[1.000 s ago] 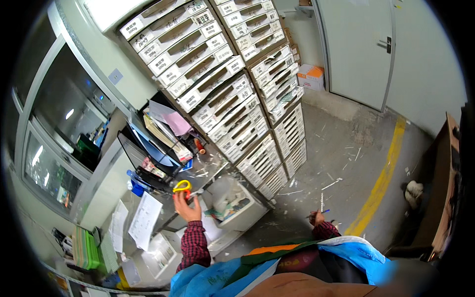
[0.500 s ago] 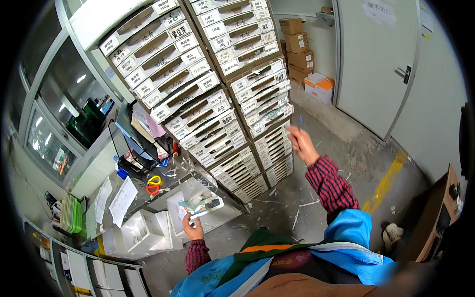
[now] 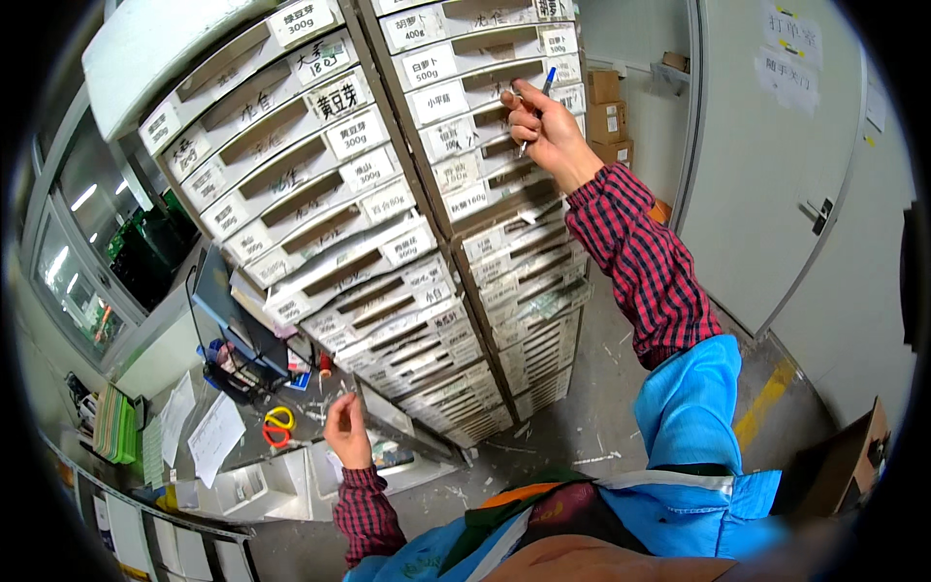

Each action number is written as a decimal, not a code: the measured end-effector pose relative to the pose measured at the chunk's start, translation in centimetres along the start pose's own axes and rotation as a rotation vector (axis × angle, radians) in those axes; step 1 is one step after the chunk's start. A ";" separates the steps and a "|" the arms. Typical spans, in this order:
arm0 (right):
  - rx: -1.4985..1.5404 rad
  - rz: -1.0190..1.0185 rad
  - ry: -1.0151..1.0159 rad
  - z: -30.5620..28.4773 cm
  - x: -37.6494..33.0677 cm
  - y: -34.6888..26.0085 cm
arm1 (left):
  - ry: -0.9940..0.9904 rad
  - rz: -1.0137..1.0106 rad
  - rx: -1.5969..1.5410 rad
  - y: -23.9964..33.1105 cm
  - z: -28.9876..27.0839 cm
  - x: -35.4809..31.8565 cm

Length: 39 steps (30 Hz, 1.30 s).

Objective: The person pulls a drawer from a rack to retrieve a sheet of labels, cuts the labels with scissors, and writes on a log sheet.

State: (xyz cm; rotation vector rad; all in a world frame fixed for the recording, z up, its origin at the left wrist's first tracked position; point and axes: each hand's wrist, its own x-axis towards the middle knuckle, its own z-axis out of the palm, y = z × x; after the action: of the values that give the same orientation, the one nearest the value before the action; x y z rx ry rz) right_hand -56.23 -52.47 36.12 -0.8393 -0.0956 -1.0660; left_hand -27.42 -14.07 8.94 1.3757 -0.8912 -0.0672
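Note:
A tall cabinet of labelled white drawers (image 3: 291, 160) fills the middle, in two columns with dark slots in the drawer fronts. My right hand (image 3: 551, 136) is raised before the upper drawers of the right column, closed around a blue-capped pen (image 3: 549, 81). The pen slants up past the fingers; I cannot tell whether the fingertips touch a drawer. Lower left, my left hand (image 3: 346, 429) is held above an open drawer (image 3: 427, 473), fingers bent together. What it holds, if anything, does not show. Partly behind the left wrist lies a white tray (image 3: 388, 454) with small items.
On the desk at left are yellow-and-red scissors (image 3: 278, 427), paper sheets (image 3: 218, 441), a black wire rack (image 3: 228, 373) and green folders (image 3: 116, 427). White bins (image 3: 254, 490) stand below. A grey door (image 3: 776, 184) and stacked cartons (image 3: 609, 121) are at right.
My right hand has risen with the pen from beside the lower drawers to the upper ones. My left hand has lifted off the white tray. The view has shifted closer to the cabinet.

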 end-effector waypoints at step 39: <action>-1.536 -0.143 -1.385 3.8 3.3 -19.1 | -1.415 0.612 0.400 36.4 29.8 23.3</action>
State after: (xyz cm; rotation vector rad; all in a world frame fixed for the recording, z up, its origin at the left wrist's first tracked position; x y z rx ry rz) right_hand -68.64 -56.46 50.90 -2.8902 -0.5287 -0.3032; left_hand -45.05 -41.65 50.05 1.2353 -2.5812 -0.4429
